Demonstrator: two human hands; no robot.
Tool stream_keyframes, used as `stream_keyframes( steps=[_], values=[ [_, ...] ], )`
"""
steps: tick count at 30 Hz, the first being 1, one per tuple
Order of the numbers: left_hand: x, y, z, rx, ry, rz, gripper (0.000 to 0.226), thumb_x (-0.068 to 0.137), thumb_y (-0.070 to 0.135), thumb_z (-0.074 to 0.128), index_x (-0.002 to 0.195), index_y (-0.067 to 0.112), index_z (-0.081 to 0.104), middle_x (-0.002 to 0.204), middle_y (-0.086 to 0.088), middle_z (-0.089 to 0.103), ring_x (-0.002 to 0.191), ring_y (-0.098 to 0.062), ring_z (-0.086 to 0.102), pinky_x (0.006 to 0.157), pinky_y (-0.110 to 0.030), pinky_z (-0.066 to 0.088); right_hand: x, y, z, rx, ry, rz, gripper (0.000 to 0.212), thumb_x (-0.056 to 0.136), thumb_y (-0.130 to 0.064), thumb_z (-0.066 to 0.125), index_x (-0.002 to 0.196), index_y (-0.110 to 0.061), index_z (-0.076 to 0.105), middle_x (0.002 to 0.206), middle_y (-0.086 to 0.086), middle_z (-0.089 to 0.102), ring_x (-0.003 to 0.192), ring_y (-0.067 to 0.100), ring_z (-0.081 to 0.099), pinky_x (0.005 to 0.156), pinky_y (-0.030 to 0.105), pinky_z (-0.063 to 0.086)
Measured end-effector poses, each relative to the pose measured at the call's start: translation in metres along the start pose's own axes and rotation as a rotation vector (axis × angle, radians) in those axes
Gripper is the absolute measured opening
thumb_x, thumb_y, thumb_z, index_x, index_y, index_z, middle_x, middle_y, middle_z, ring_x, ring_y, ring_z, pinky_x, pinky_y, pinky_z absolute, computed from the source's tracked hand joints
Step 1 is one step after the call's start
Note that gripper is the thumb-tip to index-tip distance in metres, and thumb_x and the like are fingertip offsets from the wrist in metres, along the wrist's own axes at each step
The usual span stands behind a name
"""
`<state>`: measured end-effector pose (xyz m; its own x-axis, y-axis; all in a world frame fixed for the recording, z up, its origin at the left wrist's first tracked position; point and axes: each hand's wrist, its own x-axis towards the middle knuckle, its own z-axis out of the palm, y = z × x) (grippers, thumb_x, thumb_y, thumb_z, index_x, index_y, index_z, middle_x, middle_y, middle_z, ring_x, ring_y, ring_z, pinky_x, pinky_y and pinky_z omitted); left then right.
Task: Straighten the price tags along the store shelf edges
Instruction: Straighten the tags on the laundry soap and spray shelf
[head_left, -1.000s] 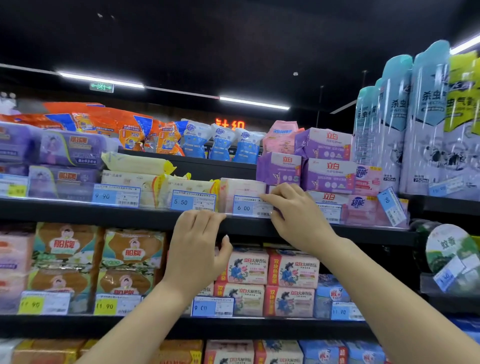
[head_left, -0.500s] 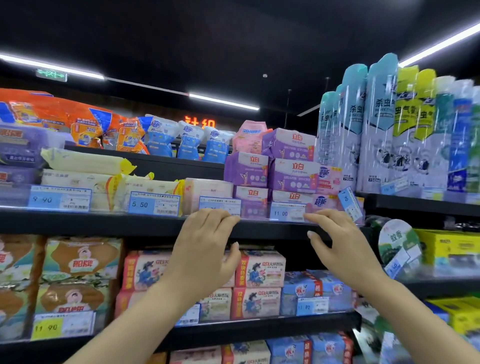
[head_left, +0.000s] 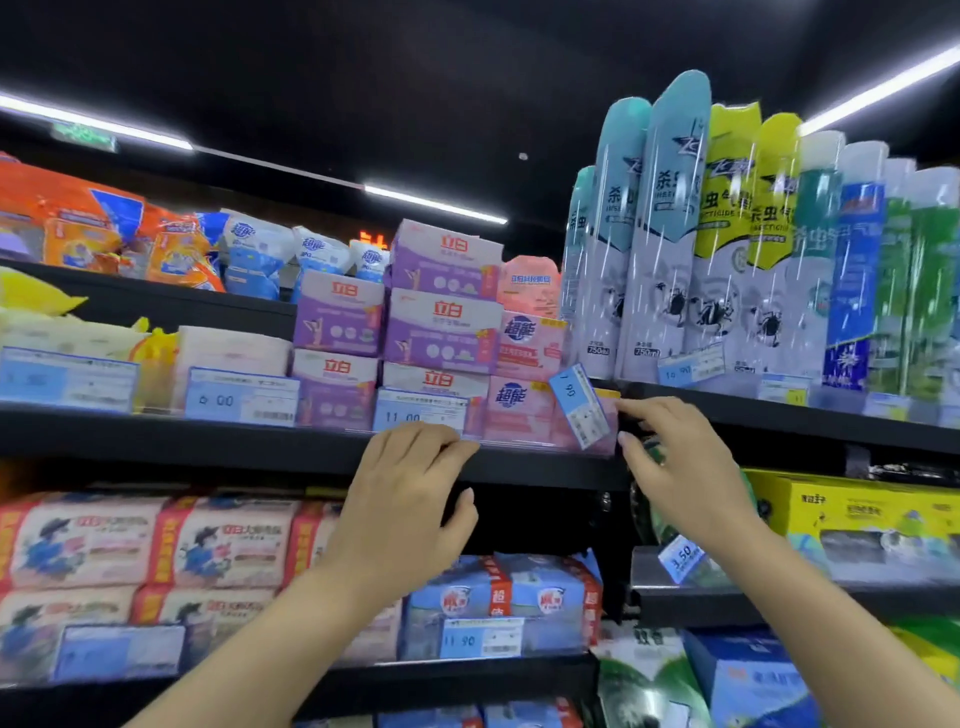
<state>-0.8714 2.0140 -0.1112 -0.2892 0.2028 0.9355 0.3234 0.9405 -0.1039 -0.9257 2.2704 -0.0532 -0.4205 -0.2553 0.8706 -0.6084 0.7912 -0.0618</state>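
A blue and white price tag (head_left: 579, 405) hangs crooked, tilted steeply, at the right end of the black shelf edge (head_left: 260, 441). My right hand (head_left: 680, 467) is just right of it, fingers loosely bent toward the shelf end, holding nothing. My left hand (head_left: 410, 499) rests with relaxed fingers on the shelf edge, just under the level "11.00" tag (head_left: 421, 413). Further left sit the level "6.00" tag (head_left: 241, 397) and another blurred tag (head_left: 67, 376).
Purple and pink soap boxes (head_left: 441, 322) stack behind the tags. Tall insecticide cans (head_left: 675, 234) stand on the higher right shelf. Below are wrapped soap packs (head_left: 156, 540), an "11.90" tag (head_left: 480, 638), a tilted "3.50" tag (head_left: 680, 557) and a yellow box (head_left: 852, 514).
Both hands and the view have shifted right along the shelf. My right hand left the "6.00" tag and now sits beside the crooked tag at the shelf's right end.
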Motion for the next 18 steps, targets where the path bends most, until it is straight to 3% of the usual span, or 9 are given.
stream_keyframes(
  steps=[6, 9, 11, 15, 18],
  values=[
    [0.004, 0.018, 0.019, 0.072, 0.105, -0.101, 0.033, 0.081, 0.028, 0.052, 0.105, 0.012, 0.068, 0.093, -0.002, 0.059, 0.092, -0.024, 0.05, 0.088, -0.033, 0.034, 0.017, 0.012, -0.002, 0.03, 0.037, -0.121, 0.034, 0.084, -0.011, 0.062, 0.118, -0.012, 0.061, 0.107, 0.002, 0.064, 0.098, 0.025, 0.053, 0.08, 0.032, 0.041],
    [0.005, 0.021, 0.021, 0.113, 0.13, -0.125, 0.031, 0.081, 0.028, 0.052, 0.103, 0.012, 0.068, 0.091, -0.002, 0.058, 0.089, -0.024, 0.05, 0.086, -0.034, 0.035, 0.028, 0.015, 0.003, -0.065, 0.068, -0.228, 0.029, 0.08, -0.009, 0.065, 0.109, -0.01, 0.066, 0.093, 0.005, 0.07, 0.08, 0.032, 0.054, 0.069, 0.039, 0.043],
    [0.005, 0.023, 0.021, 0.129, 0.131, -0.137, 0.031, 0.081, 0.027, 0.052, 0.103, 0.012, 0.068, 0.091, -0.002, 0.057, 0.089, -0.024, 0.05, 0.086, -0.034, 0.035, 0.032, 0.016, 0.007, -0.155, 0.102, -0.269, 0.025, 0.078, -0.012, 0.064, 0.102, -0.012, 0.069, 0.081, 0.003, 0.07, 0.072, 0.032, 0.051, 0.063, 0.037, 0.038],
    [0.005, 0.025, 0.021, 0.154, 0.126, -0.14, 0.031, 0.081, 0.026, 0.052, 0.104, 0.011, 0.068, 0.091, -0.003, 0.056, 0.089, -0.024, 0.049, 0.085, -0.035, 0.037, 0.032, 0.01, 0.012, -0.276, 0.126, -0.299, 0.031, 0.076, -0.022, 0.053, 0.101, -0.016, 0.07, 0.076, -0.001, 0.068, 0.075, 0.029, 0.051, 0.065, 0.035, 0.022],
    [0.005, 0.025, 0.019, 0.155, 0.114, -0.138, 0.032, 0.081, 0.026, 0.052, 0.104, 0.011, 0.068, 0.091, -0.003, 0.057, 0.089, -0.024, 0.049, 0.084, -0.034, 0.037, 0.032, 0.003, 0.018, -0.225, 0.094, -0.339, 0.036, 0.075, -0.02, 0.05, 0.105, -0.016, 0.068, 0.079, -0.001, 0.068, 0.079, 0.029, 0.051, 0.067, 0.035, 0.024]
  ],
)
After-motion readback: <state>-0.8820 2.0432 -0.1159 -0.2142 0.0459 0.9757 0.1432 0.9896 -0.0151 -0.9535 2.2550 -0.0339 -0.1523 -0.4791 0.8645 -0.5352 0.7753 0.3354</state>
